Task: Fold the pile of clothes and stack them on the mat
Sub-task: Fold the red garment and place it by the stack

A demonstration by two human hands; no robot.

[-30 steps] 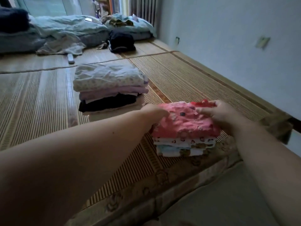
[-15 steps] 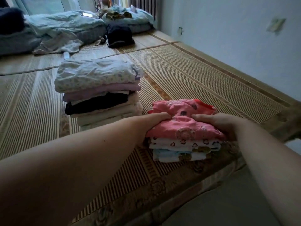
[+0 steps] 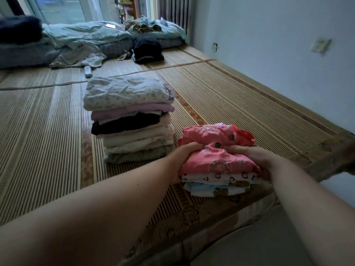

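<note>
The woven mat [image 3: 240, 104] takes up most of the floor, and the tall stack [image 3: 130, 120] of folded stuff sits right on it, so I'll place everything off that stack. Way behind the tall stack there's a rumpled heap of pale blue bedding [image 3: 86, 35]. A dark bundle [image 3: 147, 49] lies on the mat behind the stack and a bit right. Just right of the tall stack and closer to me is my small stack [image 3: 217, 187], also on the mat, near its front border. It's got the pink top [image 3: 217, 162] uppermost, a white heart-print piece under it, and something light blue at the bottom. My left hand [image 3: 185, 156] grips the pink top's side nearest the tall stack, fingers curled into the cloth. My right hand [image 3: 251, 156] grips the other side the same way. A little white remote [image 3: 88, 71] lies behind the tall stack, apart from it.
</note>
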